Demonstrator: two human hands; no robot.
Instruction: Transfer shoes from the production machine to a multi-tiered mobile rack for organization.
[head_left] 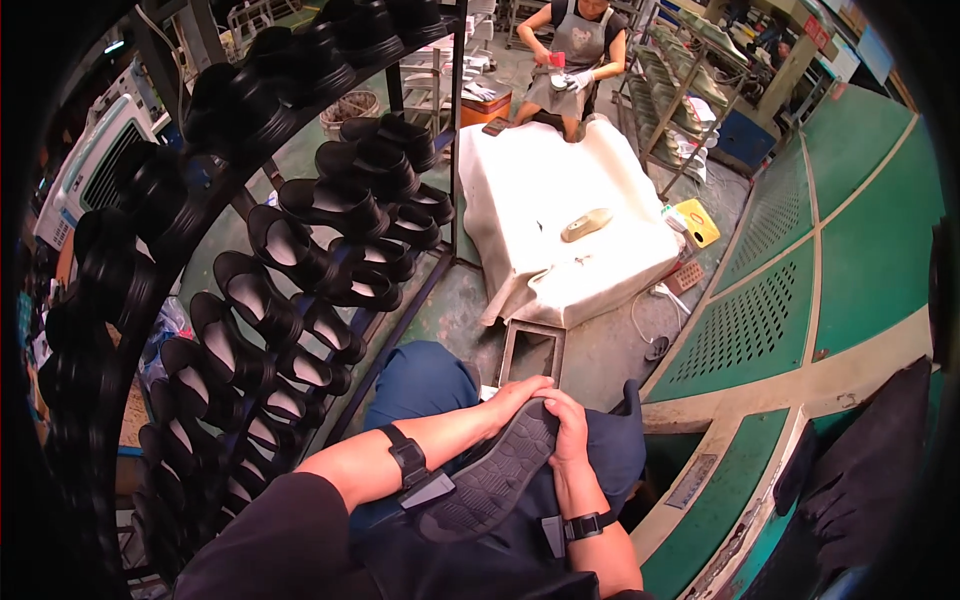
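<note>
A dark shoe (495, 478) lies over my lap, its patterned sole turned up toward me. My left hand (515, 402) closes over the far end of the shoe from its left side. On the right edge of that same end, my right hand (568, 432) is wrapped, its fingers meeting those of the left. The shoe's upper is turned away and mostly hidden. Black straps circle both wrists, and the left strap's grey piece (428, 492) overlaps the sole.
To my left, a rack holds several rows of black shoes (245, 290). Ahead stands a white-covered table (560, 200) bearing a light-coloured sole-shaped piece (586, 225). A co-worker (578, 60) sits behind it. Green machine panels (745, 330) stand close on my right.
</note>
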